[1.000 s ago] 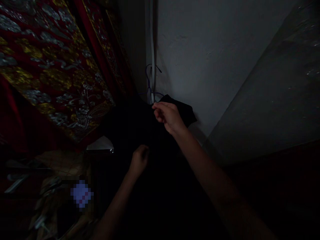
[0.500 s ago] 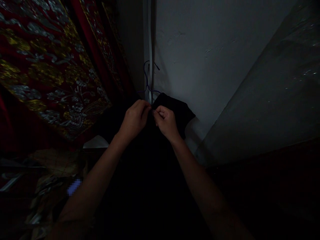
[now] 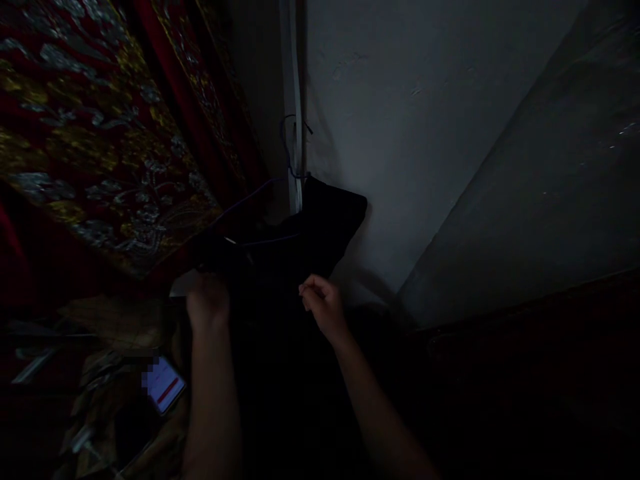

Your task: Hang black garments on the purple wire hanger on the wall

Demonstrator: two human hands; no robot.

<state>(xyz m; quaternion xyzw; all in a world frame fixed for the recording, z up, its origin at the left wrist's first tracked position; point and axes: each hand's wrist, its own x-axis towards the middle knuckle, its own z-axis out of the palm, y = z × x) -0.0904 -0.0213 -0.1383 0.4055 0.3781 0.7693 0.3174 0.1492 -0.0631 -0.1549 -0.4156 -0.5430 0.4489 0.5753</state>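
A black garment (image 3: 333, 217) hangs partly from a thin purple wire hanger (image 3: 257, 191) against the wall. Its right shoulder is still over the hanger, while the hanger's left arm shows bare. My left hand (image 3: 207, 303), blurred, is curled closed on the dark cloth to the lower left of the hanger. Lower down the front, my right hand (image 3: 323, 307) pinches the garment with thumb and fingers pressed together. The cloth is so dark that its folds and the exact grip points are hidden.
Red fabric with gold and silver embroidery (image 3: 95, 147) hangs at the left. A lit phone (image 3: 167, 387) lies among clutter at lower left. A pale strip (image 3: 296, 87) runs up the grey wall (image 3: 400, 133). Clear plastic sheeting (image 3: 525, 213) covers the wall's right part.
My hands have parted from the collar, the left going down and left, the right going down. The garment's left shoulder has come off the hanger, baring its wire. The phone shows more.
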